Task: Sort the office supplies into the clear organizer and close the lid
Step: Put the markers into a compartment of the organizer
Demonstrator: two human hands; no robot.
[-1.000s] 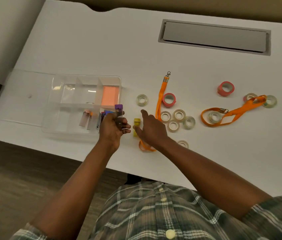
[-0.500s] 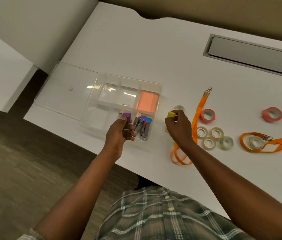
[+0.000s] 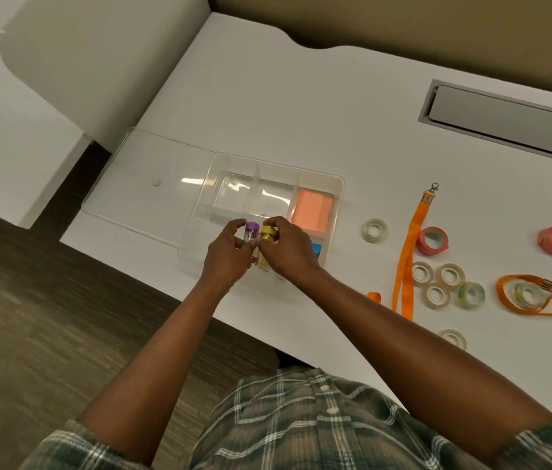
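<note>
The clear organizer (image 3: 335,184) sits on the white desk, with its clear lid (image 3: 145,184) lying flat to its left. An orange sticky-note pad (image 3: 311,210) fills its back right compartment. Over the front compartments, my left hand (image 3: 228,257) grips a small purple-capped tube (image 3: 251,232). Beside it, touching, my right hand (image 3: 288,247) grips a yellow-capped tube (image 3: 266,245). A blue item (image 3: 316,250) shows in the front right compartment; other contents are hidden by my hands.
To the right on the desk lie several clear tape rolls (image 3: 374,230), two pink tape rolls (image 3: 433,240), and two orange lanyards (image 3: 406,262). A grey cable hatch (image 3: 508,120) is at the back right. The desk's front edge runs just below the organizer.
My right hand carried the yellow-capped tube left from the desk to over the organizer, meeting my left hand with the purple-capped tube. The camera view shifted left.
</note>
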